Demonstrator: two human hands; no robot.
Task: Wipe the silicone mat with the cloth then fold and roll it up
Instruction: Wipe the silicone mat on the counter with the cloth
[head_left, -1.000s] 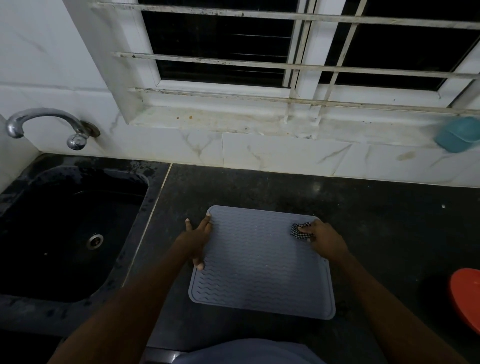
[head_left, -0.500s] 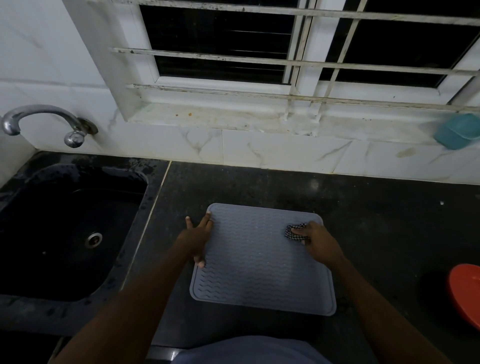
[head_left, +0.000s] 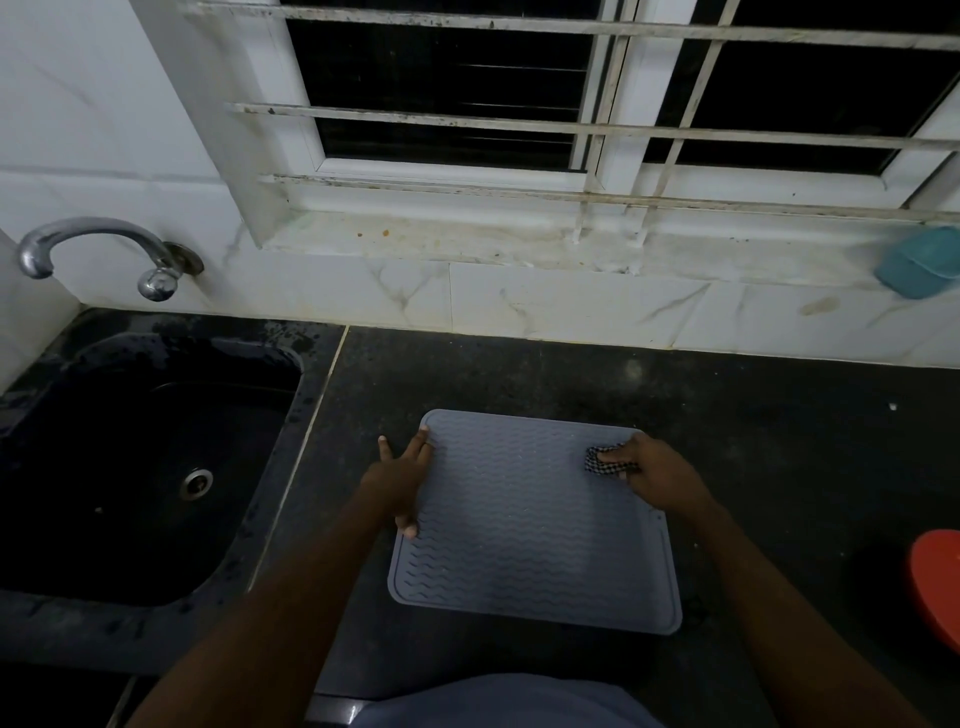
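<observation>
A grey silicone mat (head_left: 530, 525) with a wavy ribbed surface lies flat on the dark countertop (head_left: 753, 426). My left hand (head_left: 400, 478) rests on the mat's left edge with fingers spread, pressing it down. My right hand (head_left: 652, 475) is on the mat's far right corner, closed on a small black-and-white checked cloth (head_left: 600, 460) that sticks out from under the fingers and touches the mat.
A black sink (head_left: 145, 467) with a chrome tap (head_left: 104, 254) lies to the left. A red round object (head_left: 937, 582) sits at the right edge of the counter. A teal container (head_left: 919, 267) rests on the window sill. White tiled wall stands behind.
My right hand with the cloth has shifted slightly along the mat's far right corner. My left hand has stayed on the left edge.
</observation>
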